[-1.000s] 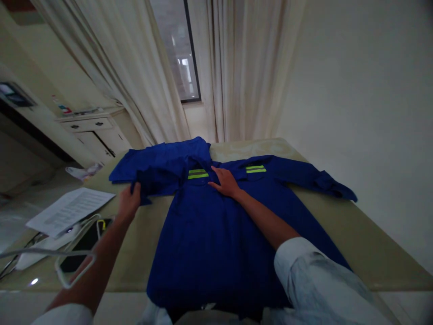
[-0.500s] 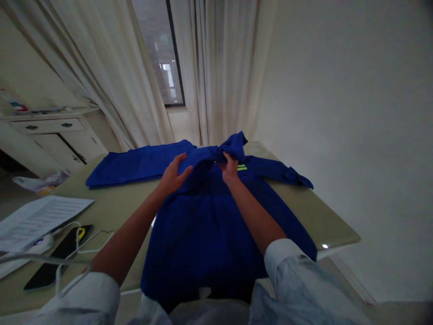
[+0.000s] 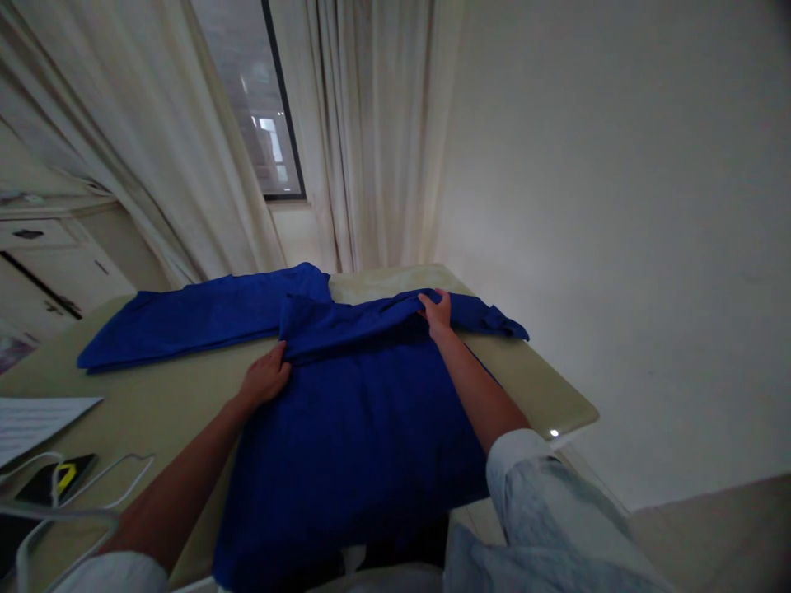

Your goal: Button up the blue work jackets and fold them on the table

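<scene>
A blue work shirt (image 3: 364,412) lies on a beige table (image 3: 154,395), its body hanging over the near edge. One sleeve is folded across the chest, hiding the reflective stripes. My left hand (image 3: 267,377) rests at the left edge of the shirt by the fold, fingers curled on the cloth. My right hand (image 3: 436,311) pinches the folded sleeve near its far right end. A second blue garment (image 3: 198,317) lies spread to the left behind the shirt.
At the left edge of the table lie a sheet of paper (image 3: 30,418), a dark phone (image 3: 46,486) and a white cable (image 3: 92,494). Cream curtains (image 3: 364,132) and a window are behind the table, a bare wall on the right, a white cabinet (image 3: 43,263) on the left.
The sleeve has been drawn across the chest and laid flat, covering the stripes. My left hand moved to the shirt's left edge and my right hand went right. The view swung to the right.
</scene>
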A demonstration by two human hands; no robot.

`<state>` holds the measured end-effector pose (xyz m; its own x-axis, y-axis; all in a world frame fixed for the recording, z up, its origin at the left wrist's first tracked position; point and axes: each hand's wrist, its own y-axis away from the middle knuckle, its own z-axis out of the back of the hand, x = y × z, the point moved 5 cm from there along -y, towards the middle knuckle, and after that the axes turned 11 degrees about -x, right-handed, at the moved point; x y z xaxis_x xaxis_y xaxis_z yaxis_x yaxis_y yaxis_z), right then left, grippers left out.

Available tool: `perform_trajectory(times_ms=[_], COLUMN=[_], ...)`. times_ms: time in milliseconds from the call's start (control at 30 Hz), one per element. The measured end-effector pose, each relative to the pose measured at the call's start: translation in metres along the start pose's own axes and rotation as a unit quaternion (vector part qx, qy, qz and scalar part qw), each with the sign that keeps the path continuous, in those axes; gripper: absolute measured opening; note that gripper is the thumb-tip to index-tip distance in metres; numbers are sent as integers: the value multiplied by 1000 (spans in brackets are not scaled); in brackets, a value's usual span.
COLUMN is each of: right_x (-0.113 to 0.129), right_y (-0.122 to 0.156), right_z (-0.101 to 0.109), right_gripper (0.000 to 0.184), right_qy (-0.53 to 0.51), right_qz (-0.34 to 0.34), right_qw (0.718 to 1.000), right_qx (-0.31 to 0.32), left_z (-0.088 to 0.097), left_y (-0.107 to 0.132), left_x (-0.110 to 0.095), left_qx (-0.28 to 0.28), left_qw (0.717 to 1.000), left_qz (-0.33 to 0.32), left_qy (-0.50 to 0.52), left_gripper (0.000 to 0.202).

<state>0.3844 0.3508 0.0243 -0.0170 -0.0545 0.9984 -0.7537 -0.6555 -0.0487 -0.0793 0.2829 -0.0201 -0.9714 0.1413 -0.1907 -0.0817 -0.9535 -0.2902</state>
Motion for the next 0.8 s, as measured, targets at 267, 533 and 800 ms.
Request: perform_trajectory(times_ms=[267,533,800], right_x=[-9,29,11], right_y=[-15,-41,-23], right_z=[7,-5,8], right_gripper=[78,47,90], right_qy=[261,191,233], right_qz=[117,61,-8], right_qw=[919,957,928], right_qx=[271,211,292], left_z=[1,-1,1], left_y=[12,11,10], left_x=[1,8,3], left_qx=[-69,-88,-73], left_qw=[997,993,996], left_qz=[-21,-31,-28], left_qy=[38,66,50], left_gripper=[77,73,73])
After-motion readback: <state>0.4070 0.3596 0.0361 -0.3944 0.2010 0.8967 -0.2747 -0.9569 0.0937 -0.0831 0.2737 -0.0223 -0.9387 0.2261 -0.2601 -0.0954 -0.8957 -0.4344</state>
